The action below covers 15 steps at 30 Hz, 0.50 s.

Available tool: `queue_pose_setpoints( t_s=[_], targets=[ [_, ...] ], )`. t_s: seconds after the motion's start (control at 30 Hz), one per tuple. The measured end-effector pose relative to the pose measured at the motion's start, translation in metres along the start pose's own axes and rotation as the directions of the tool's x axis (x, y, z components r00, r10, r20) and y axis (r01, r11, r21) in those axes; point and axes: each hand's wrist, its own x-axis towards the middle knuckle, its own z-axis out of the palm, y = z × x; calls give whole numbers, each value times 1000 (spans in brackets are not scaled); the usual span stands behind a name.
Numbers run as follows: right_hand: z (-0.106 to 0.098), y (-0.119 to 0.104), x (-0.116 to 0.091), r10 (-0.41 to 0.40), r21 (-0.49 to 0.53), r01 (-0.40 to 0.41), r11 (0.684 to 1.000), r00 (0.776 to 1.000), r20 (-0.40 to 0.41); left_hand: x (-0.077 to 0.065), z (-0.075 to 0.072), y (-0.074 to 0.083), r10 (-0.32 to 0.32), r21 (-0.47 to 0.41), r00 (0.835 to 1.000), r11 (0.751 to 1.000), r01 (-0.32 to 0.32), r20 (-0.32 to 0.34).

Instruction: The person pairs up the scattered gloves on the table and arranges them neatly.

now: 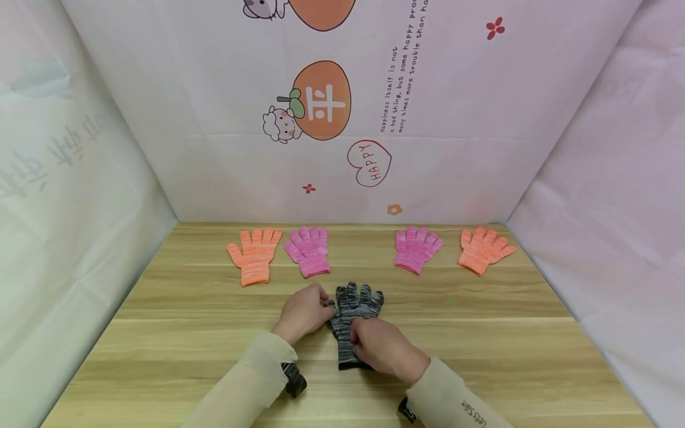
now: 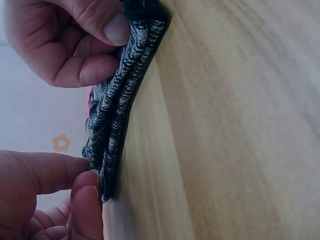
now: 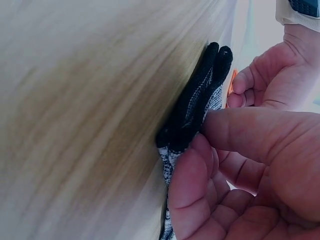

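Left hand (image 1: pixel 302 312) pinches a black-and-grey striped knit glove (image 1: pixel 357 309) at its thumb side, right hand (image 1: pixel 389 349) at its black cuff (image 1: pixel 346 366); uneven tugging could skew the soft layers.

Classed as a screened tabletop booth, of undeterminable wider setting. Surfaced with a wood-grain tabletop (image 1: pixel 160 356). Closed at back by a pale sheet (image 1: pixel 465 119) printed with cartoon fruit (image 1: pixel 337 122), a HAPPY heart (image 1: pixel 370 163) and small flowers (image 1: pixel 495 28); flanked by pale side sheets (image 1: pixel 59 238).
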Motion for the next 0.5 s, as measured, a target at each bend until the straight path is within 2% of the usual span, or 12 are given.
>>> queue_pose_setpoints(
  t_s=[0.27,0.5],
  targets=[
    [-1,-1,0,11,-6,-11,1000,1000,9,-5,-1,-3,-16,-10,1000,1000,16,-3],
    [-1,-2,0,5,-11,-5,1000,1000,2,-9,4,-3,40,89,999,995,-37,-37]
  ],
)
